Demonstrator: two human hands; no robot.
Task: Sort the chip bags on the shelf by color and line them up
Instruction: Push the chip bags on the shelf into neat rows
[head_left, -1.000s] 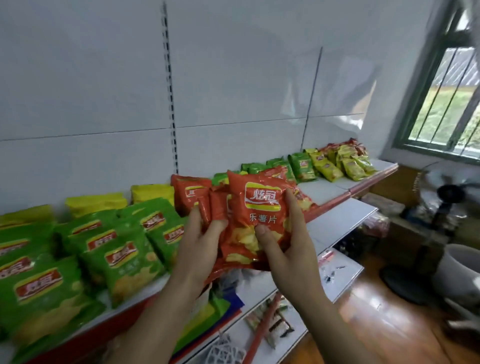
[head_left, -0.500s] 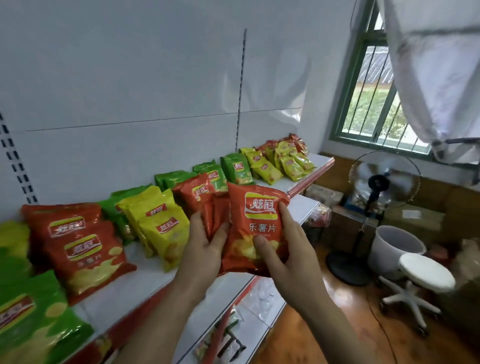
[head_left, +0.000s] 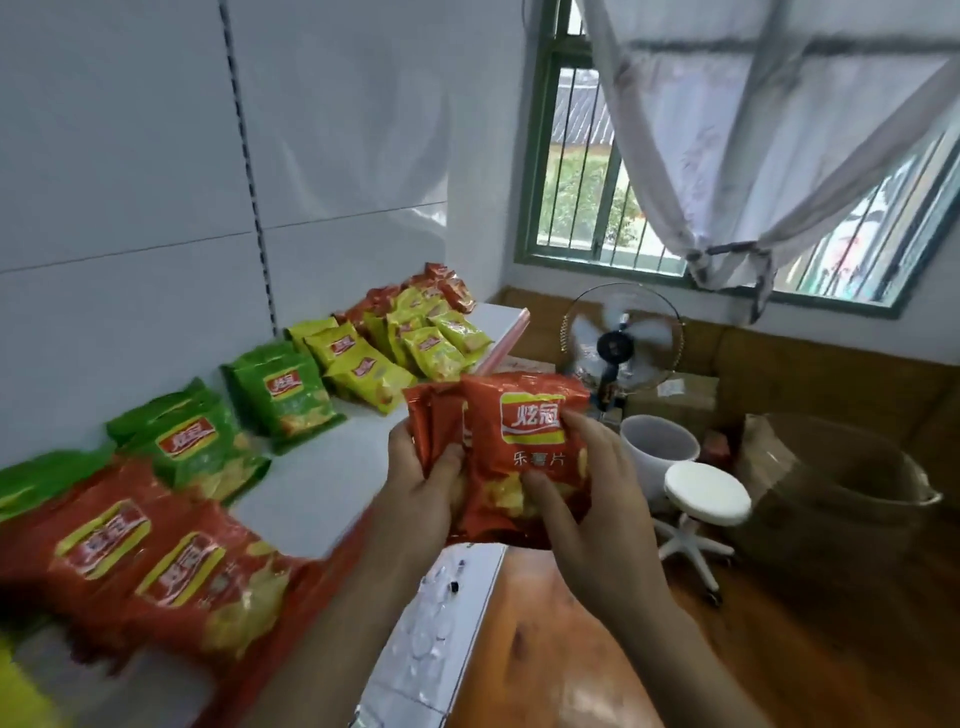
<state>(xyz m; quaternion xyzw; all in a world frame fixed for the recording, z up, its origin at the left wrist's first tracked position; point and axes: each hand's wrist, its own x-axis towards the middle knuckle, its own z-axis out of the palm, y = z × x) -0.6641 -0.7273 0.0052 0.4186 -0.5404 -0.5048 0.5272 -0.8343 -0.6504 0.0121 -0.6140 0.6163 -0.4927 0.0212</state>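
left hand (head_left: 423, 491) and right hand (head_left: 587, 499) both gripping red chip bags (head_left: 511, 452), frame centre, off shelf (head_left: 306, 483); advisable: keeping stack squared, setting beside red group (head_left: 156, 561) lower left.

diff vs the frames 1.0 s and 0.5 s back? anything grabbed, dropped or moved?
Only the view moved: it swung right along the shelf, so the window, fan and stool now show. Nothing grabbed or dropped. Both hands, left and right, still hold the same stack of red bags in front.
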